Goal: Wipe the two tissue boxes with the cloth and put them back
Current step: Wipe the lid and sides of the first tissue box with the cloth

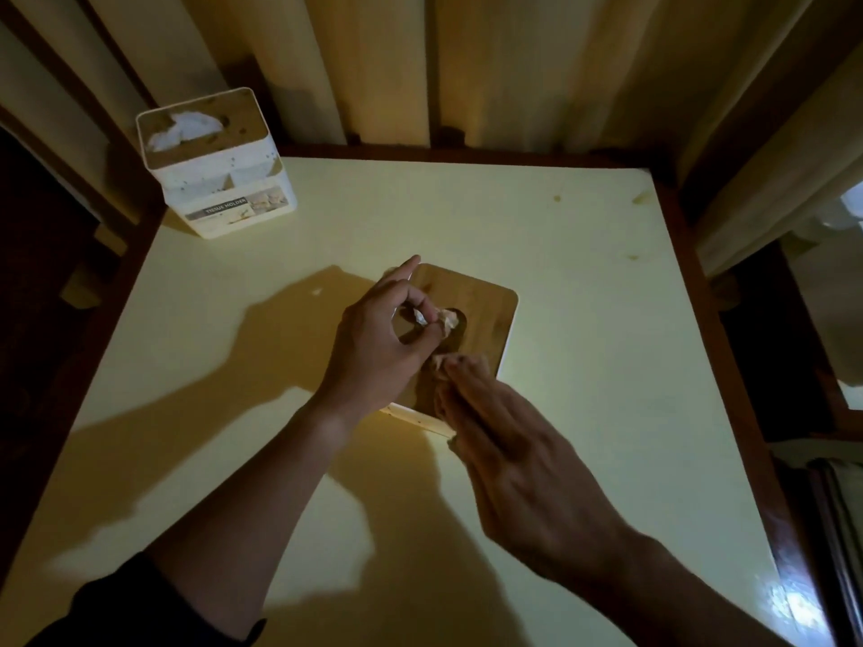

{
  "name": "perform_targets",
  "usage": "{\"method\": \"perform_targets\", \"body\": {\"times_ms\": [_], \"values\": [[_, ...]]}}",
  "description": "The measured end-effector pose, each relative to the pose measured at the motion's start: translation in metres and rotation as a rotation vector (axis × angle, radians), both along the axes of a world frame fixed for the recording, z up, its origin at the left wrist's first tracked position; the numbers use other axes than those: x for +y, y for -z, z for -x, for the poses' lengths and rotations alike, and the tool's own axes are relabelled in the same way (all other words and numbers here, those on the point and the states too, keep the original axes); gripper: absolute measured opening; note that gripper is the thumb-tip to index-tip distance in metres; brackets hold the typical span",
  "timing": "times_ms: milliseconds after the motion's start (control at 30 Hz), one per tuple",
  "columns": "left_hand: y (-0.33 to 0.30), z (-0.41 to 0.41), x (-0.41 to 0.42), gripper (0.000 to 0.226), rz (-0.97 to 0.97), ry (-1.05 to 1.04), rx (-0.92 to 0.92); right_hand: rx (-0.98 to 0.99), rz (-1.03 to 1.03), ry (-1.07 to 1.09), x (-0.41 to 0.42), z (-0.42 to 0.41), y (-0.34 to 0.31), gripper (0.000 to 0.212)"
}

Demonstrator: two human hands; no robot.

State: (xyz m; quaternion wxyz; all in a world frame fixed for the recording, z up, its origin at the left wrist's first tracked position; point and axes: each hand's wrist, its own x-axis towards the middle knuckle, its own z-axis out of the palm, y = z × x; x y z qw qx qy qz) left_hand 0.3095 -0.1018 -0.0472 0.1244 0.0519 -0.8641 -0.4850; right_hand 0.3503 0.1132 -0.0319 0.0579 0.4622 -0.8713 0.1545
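Pinching tissue (pixel 446 318), left hand (pixel 378 347); right hand (pixel 504 441) flat (cloth (pixel 439 364) beneath).

This looks like a room in a home, dimly lit with warm light. The main sign is a small square surface (pixel 560 282) with a pale yellow top and a dark wooden rim. Behind the surface hang long cream curtains (pixel 373 63) in heavy folds. On the surface's far left corner stands a white tissue box (pixel 219 179) with a wooden lid, a household item. Dark wooden furniture (pixel 817 506) stands beside the surface on the right.
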Motion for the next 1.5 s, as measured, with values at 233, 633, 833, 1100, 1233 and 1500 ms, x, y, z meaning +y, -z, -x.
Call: {"method": "perform_targets", "body": {"times_ms": [233, 633, 833, 1100, 1233, 1500], "values": [[0.001, 0.0, -0.001, 0.019, 0.017, -0.003, 0.004, -0.045, 0.084, 0.063, 0.002, 0.083, 0.001, 0.046], [-0.024, 0.015, -0.035, 0.029, 0.519, 0.155, 0.079, -0.042, -0.013, 0.291, -0.019, 0.01, -0.009, 0.071], [-0.014, -0.009, -0.024, 0.023, 0.571, -0.08, 0.173, -0.037, -0.03, 0.313, -0.027, 0.018, -0.025, 0.058], [-0.001, -0.026, -0.016, 0.021, 0.306, -0.364, 0.132, 0.034, -0.063, 0.062, -0.015, 0.073, -0.007, 0.077], [0.002, -0.02, -0.015, 0.021, 0.195, -0.4, 0.169, -0.053, -0.022, 0.039, -0.036, 0.098, -0.015, 0.078], [0.006, -0.02, -0.018, 0.017, 0.138, -0.42, 0.158, -0.042, -0.052, -0.341, -0.092, 0.129, -0.009, 0.052]]}}
